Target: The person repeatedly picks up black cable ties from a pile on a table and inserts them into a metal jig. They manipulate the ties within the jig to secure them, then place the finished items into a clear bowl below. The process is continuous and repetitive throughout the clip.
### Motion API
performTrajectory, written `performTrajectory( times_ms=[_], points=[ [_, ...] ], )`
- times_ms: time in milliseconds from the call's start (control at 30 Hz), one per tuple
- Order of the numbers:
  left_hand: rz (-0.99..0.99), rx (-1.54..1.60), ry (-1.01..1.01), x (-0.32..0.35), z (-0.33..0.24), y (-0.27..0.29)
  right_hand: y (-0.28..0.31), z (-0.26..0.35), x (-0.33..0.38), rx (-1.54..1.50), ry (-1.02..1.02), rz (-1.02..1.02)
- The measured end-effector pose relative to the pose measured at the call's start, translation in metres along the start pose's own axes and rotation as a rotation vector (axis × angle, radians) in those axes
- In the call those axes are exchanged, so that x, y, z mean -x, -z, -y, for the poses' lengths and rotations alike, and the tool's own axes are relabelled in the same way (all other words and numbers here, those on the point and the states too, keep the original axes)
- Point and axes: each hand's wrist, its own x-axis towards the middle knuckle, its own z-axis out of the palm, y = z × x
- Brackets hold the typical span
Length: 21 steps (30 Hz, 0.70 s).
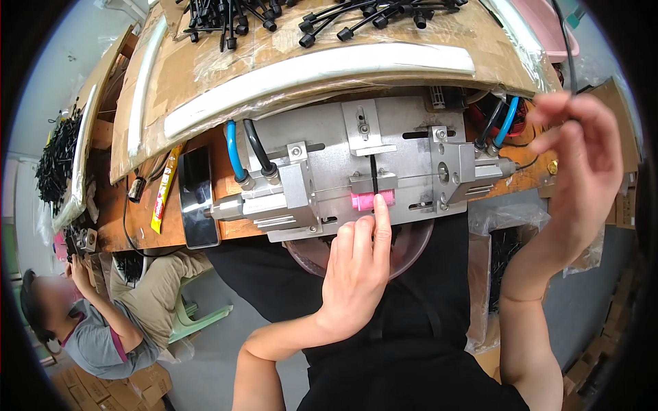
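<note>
My left hand (pixel 358 270) reaches over the front of a metal fixture (pixel 343 147), index finger stretched out and the other fingers bent. Its fingertip rests on a bright pink block (pixel 362 201), at the near end of a thin black rod (pixel 374 175). The rod lies in a small metal holder at the fixture's middle; its near end is under the fingertip. My right hand (pixel 582 157) is raised at the far right, away from the fixture, fingers curled and thumb apart. A black cable (pixel 566 48) runs down behind its fingers; I see no grip on it.
Cylinders with blue and black hoses flank the fixture. A cardboard-covered shelf (pixel 274 75) above bears several black stemmed parts (pixel 384 17). A phone (pixel 197 195) and a yellow packet (pixel 164 192) lie left. A bowl (pixel 411 250) sits below. Another person (pixel 110 342) works at lower left.
</note>
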Motion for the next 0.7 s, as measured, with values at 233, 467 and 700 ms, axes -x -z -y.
performTrajectory(
  times_ms=[233, 467, 700],
  points=[
    [-0.212, 0.109, -0.177, -0.073, 0.05, 0.049, -0.086, -0.006, 0.1, 0.185, 0.033, 0.227],
    [-0.077, 0.165, -0.123, -0.204, 0.11, 0.084, -0.118, -0.018, 0.127, 0.255, 0.009, 0.309],
    [-0.208, 0.135, -0.125, -0.179, 0.093, 0.089, -0.11, -0.003, 0.107, 0.273, -0.135, 0.428]
  ],
)
